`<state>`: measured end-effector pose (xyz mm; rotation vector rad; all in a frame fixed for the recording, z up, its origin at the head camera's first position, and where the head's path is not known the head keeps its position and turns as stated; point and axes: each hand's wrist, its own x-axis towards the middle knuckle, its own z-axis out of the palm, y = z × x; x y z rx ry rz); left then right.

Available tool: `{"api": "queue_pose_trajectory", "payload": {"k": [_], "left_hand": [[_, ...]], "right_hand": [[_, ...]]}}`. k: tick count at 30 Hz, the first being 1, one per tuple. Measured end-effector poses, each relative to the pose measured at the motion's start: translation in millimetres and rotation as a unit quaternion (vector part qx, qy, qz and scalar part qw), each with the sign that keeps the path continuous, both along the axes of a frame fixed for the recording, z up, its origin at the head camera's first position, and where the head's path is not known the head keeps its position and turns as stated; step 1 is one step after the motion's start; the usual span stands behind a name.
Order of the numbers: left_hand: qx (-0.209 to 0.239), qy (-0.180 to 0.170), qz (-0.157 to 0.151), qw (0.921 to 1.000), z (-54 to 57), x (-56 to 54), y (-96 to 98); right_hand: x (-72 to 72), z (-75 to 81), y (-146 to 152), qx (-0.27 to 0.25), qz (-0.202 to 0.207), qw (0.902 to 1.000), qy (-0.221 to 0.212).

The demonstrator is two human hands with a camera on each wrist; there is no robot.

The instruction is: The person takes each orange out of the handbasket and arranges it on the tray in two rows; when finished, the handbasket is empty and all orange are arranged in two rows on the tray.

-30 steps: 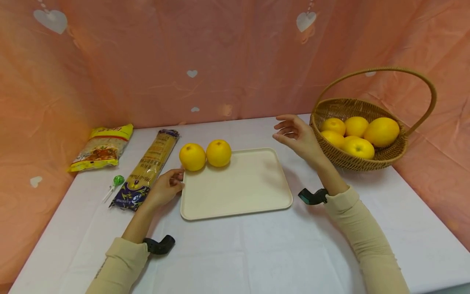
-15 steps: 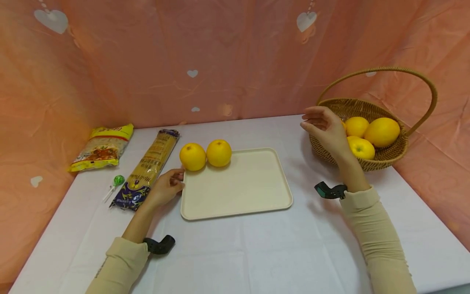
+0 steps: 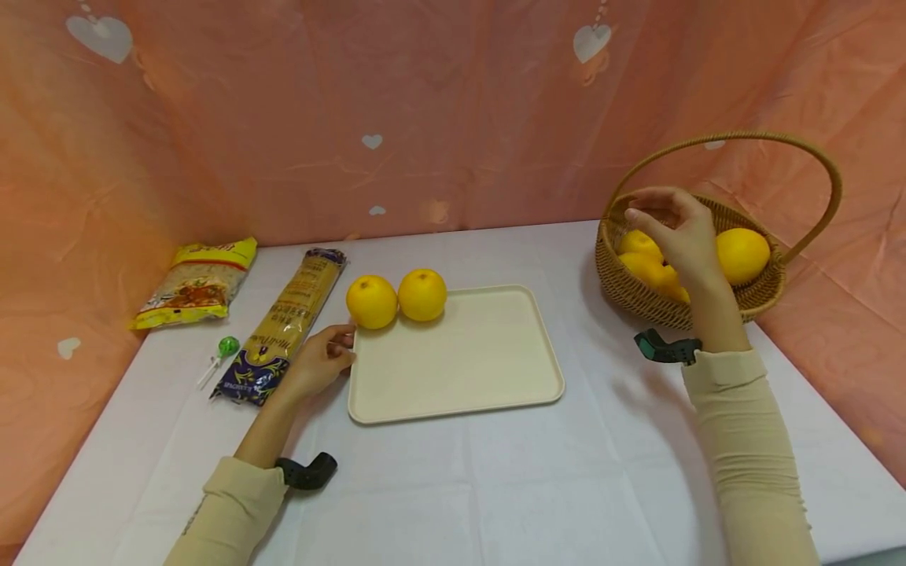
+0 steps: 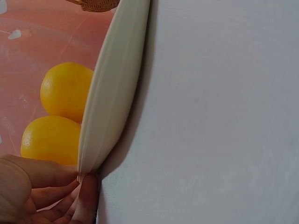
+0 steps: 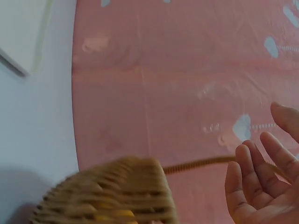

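Note:
On the left, my left hand (image 3: 322, 365) pinches the left rim of a cream rectangular tray (image 3: 460, 377). The left wrist view has the thumb (image 4: 87, 196) and a finger meeting at the tray's edge. Two oranges (image 3: 371, 302) (image 3: 422, 295) sit side by side in its far left corner. My right hand (image 3: 683, 236) hovers over a wicker basket (image 3: 637, 295), fingers loosely bent and holding nothing. Inside lie several yellow fruits (image 3: 743, 255), partly hidden by that hand. In the right wrist view the palm and spread fingers (image 5: 250, 177) show beside the basket's handle.
Left of the tray lie a long spaghetti packet (image 3: 283, 322), a green lollipop (image 3: 229, 347) and a yellow-ended food bag (image 3: 198, 283). The basket's tall handle (image 3: 736, 135) arches over its opening. A pink curtain (image 3: 453, 118) hangs behind the white-covered table (image 3: 439, 487).
My right hand has moved right, from beside the basket to above its fruit. The left hand, tray and oranges have stayed in place.

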<state>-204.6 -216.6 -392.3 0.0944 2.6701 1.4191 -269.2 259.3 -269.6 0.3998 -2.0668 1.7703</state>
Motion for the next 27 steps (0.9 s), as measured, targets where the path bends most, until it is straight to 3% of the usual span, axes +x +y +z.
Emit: {"api": "queue_pose_trajectory", "payload": {"k": [5,27], "left_hand": [[-0.001,-0.001,0.000,1.0000,0.0,0.5,0.0],[-0.006,0.005,-0.003,1.0000,-0.3,-0.1,-0.5]], "right_hand": [[-1.0,8.6,11.3,-0.007,0.003,0.9998,-0.016],[-17.8,33.7,42.4,0.060,-0.072,0.9904,-0.102]]}}
